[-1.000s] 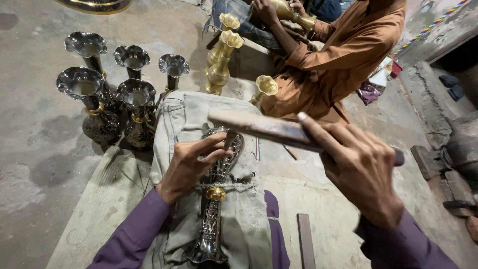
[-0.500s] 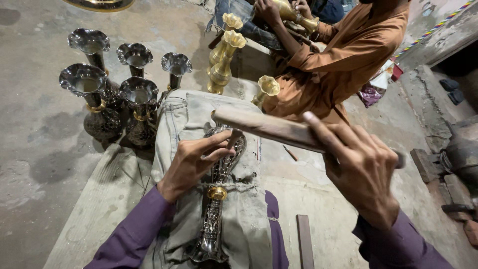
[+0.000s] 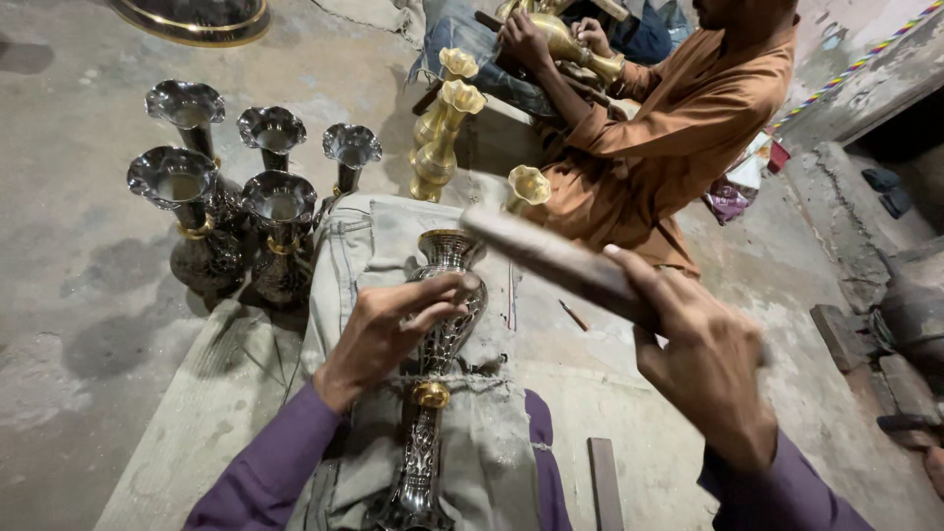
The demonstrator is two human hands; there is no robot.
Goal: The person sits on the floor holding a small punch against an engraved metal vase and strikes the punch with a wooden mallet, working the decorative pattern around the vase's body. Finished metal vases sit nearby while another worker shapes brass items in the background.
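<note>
Presently, the engraved metal vase [image 3: 438, 364] lies flat on a grey cloth pad [image 3: 379, 246], long axis running away from the wearer, flared mouth pointing away and foot toward the body. The left hand [image 3: 393, 329] clasps the vase's upper body, fingers curled over it. The right hand [image 3: 703, 359] is clenched around a wooden stick [image 3: 551, 258], held aslant above the vase, tip over its mouth; the stick is blurred. To the left of the pad stand five dark silver vases [image 3: 236, 197], upright and closely grouped. Beyond the pad stand brass vases [image 3: 442, 128], upright. A second person in an orange garment [image 3: 669, 138] sits just past them, holding another brass piece [image 3: 565, 44].
</note>
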